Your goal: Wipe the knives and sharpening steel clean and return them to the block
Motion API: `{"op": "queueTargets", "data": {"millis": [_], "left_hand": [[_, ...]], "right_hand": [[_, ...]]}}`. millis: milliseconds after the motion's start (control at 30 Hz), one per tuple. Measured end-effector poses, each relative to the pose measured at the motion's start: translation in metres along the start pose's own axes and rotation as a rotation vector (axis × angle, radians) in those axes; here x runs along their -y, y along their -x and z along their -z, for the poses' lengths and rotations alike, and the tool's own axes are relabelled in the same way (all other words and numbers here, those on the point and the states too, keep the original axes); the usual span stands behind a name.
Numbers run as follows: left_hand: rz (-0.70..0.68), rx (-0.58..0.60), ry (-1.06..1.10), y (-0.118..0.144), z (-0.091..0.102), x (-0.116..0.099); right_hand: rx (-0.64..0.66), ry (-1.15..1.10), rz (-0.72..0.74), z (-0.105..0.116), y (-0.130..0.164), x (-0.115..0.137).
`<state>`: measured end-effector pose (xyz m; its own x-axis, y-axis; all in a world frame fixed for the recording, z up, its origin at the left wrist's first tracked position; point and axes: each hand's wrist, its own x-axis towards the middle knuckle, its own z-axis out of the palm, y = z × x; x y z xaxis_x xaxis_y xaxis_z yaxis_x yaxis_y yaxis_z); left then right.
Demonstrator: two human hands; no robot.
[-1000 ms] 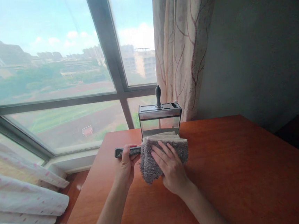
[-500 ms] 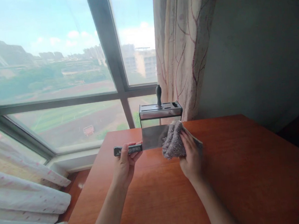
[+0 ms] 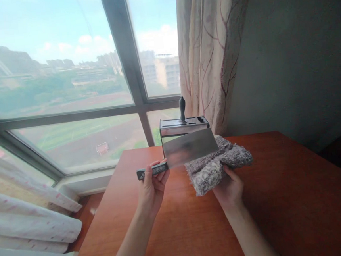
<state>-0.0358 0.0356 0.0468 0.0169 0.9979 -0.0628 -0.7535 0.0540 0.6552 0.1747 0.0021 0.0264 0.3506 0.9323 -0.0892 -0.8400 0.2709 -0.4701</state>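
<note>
My left hand [image 3: 154, 185] is closed round the dark handle of a cleaver [image 3: 190, 147], held above the table. Its broad steel blade points right, tip end tilted slightly up. My right hand [image 3: 229, 186] grips a fluffy grey cloth [image 3: 210, 176] from below, thumb on top. The cloth is spread beneath and behind the blade's right end; whether they touch I cannot tell. Behind the blade stands a metal knife block [image 3: 184, 122] with slots in its top. One knife with a dark handle [image 3: 182, 109] sticks up from it. The blade hides the block's lower part.
The brown wooden table [image 3: 179, 230] stretches under both hands. Beyond its far edge is a large window with a grey frame [image 3: 134, 75]. A patterned curtain [image 3: 211, 52] hangs behind the block, and another curtain [image 3: 32, 219] lies at the left.
The cloth has come off the blade's front face and opened out, now below and behind its right end. The cleaver has tilted up at the right, and my right hand has turned beneath the cloth.
</note>
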Motion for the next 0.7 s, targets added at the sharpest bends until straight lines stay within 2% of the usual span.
{"op": "queueTargets", "data": {"millis": [133,267,400,500,700], "left_hand": [[0.108,0.091,-0.047,0.014,-0.010,0.023],[0.089,0.135,-0.129,0.024,-0.015,0.035],[0.129,0.165,-0.235,0.026,-0.015,0.035],[0.101,0.191,-0.306,0.024,-0.013,0.032],[0.051,0.211,-0.311,0.017,-0.008,0.019]], "right_hand": [[0.004,0.020,-0.039,-0.006,0.007,-0.015],[-0.009,0.058,-0.098,-0.007,0.009,-0.027],[-0.021,0.077,-0.178,-0.006,0.010,-0.038],[-0.065,0.044,-0.203,-0.006,0.006,-0.037],[-0.131,0.023,-0.076,-0.001,-0.009,-0.014]]}}
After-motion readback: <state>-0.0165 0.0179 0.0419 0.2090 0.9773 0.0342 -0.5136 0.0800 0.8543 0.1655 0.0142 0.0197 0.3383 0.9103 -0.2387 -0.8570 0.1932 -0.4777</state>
